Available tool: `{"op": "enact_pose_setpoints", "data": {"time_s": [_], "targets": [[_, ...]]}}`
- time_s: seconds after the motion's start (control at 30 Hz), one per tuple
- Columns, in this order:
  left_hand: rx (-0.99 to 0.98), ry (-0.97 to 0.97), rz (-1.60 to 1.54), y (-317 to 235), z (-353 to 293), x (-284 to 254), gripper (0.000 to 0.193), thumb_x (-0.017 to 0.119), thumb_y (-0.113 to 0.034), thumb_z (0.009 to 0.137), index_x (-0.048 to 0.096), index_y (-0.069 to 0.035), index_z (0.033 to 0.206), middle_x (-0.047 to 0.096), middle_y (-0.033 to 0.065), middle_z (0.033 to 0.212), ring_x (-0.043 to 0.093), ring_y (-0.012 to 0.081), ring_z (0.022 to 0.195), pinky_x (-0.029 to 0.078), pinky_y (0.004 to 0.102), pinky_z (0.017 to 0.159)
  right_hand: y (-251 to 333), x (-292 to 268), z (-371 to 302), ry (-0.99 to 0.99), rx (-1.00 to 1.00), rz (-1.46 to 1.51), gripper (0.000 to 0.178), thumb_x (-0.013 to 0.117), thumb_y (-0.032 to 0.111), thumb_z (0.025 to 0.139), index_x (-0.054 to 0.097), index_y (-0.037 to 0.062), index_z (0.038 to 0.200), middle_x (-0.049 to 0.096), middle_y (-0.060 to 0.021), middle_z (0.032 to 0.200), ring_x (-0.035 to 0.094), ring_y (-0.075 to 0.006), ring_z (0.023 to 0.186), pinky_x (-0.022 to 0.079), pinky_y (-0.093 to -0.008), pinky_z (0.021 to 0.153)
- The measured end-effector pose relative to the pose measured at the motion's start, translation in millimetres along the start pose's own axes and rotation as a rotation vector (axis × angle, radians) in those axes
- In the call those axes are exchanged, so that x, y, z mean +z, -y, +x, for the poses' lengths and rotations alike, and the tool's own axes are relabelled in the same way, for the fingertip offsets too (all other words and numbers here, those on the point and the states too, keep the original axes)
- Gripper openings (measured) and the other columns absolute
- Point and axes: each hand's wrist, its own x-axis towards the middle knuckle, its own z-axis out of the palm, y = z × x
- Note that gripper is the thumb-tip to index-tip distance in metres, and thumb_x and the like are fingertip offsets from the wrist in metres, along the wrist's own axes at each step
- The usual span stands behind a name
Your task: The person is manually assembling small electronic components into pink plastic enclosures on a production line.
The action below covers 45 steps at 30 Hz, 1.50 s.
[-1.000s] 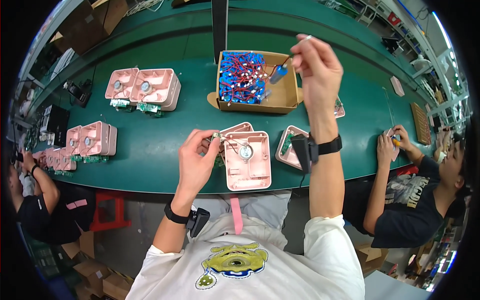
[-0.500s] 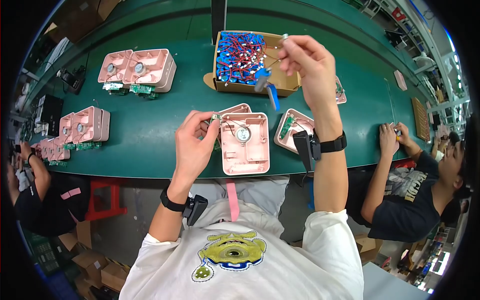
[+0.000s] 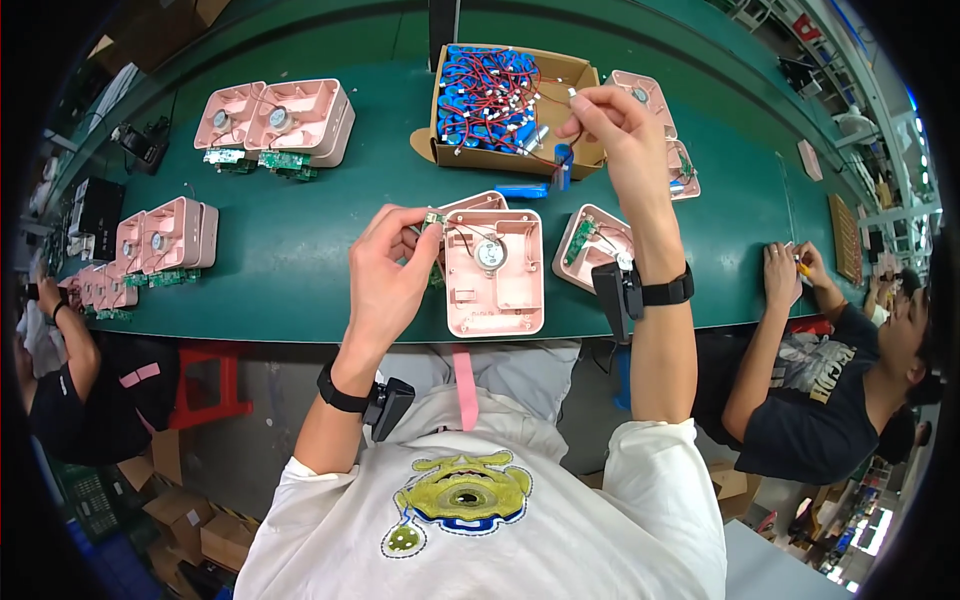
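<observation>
My left hand (image 3: 390, 262) pinches a small green circuit board (image 3: 433, 219) by its edge, at the upper left corner of an open pink plastic housing (image 3: 494, 320). Dark wires lead from the board toward a round silver speaker (image 3: 491, 254) inside the housing. Above the front right of a cardboard box (image 3: 480, 160), my right hand (image 3: 622, 125) pinches the lead of a battery near its white plug (image 3: 573, 93). From the leads there, a blue cylindrical battery (image 3: 562, 168) hangs upright at the box's front edge. Another blue battery (image 3: 522, 191) lies on the table before the box.
Blue batteries with red and black leads (image 3: 485, 95) fill the box's left part. More pink housings stand at the left (image 3: 320, 120) and right (image 3: 590, 262) on the green table (image 3: 290, 230). A co-worker (image 3: 820, 370) works at the right, another person (image 3: 85, 380) at the left.
The batteries below my right hand were blurred in motion; now one lies flat on the table and one hangs upright. My left hand keeps its hold on the board.
</observation>
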Motion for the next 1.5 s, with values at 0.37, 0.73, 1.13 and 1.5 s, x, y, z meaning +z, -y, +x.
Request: {"op": "enact_pose_setpoints", "data": {"time_s": [0.37,0.73,1.13,1.5], "targets": [[0.005,0.03,-0.011,1.1,2.1,-1.9,0.015,0.07,0.001,0.099,0.069,0.01,0.111,0.064,0.0054,0.101,0.064,0.0073,0.078,0.051,0.0234,0.067,-21.5,-22.9,-2.8,-0.062,0.043,-0.028,0.023,0.064,0.019,0.108,0.07,-0.0025,0.113,0.079,-0.0123,0.096,0.076,-0.0158,0.089,0.06,-0.0289,0.082],[-0.007,0.05,-0.019,-3.4,4.5,-4.6,0.015,0.069,0.001,0.1,0.069,0.009,0.113,0.062,0.0046,0.101,0.064,0.0071,0.078,0.051,0.0228,0.069,-32.4,-18.3,5.8,0.055,0.195,-0.015,0.027,0.06,0.027,0.111,0.063,0.0044,0.124,0.077,-0.0095,0.095,0.077,-0.0152,0.086,0.061,-0.027,0.075],[0.592,-0.032,0.589,-50.2,34.3,23.3,0.037,0.081,-0.01,0.086,0.07,0.003,0.118,0.066,0.0159,0.103,0.064,0.0351,0.106,0.052,0.0472,0.093,-9.0,-16.4,-5.5,0.12,0.06,-0.118,0.025,0.062,0.024,0.11,0.065,0.0039,0.124,0.073,-0.0059,0.091,0.073,-0.0106,0.082,0.059,-0.0251,0.066],[0.42,0.244,0.357,-41.5,80.2,97.0,0.025,0.083,-0.011,0.087,0.071,0.004,0.103,0.069,0.0183,0.098,0.069,0.0346,0.081,0.056,0.0439,0.074,30.1,-8.9,-28.7,-0.053,0.113,0.268,0.025,0.066,0.015,0.107,0.063,-0.0008,0.127,0.072,-0.0098,0.095,0.074,-0.0151,0.087,0.064,-0.0278,0.075]]}}
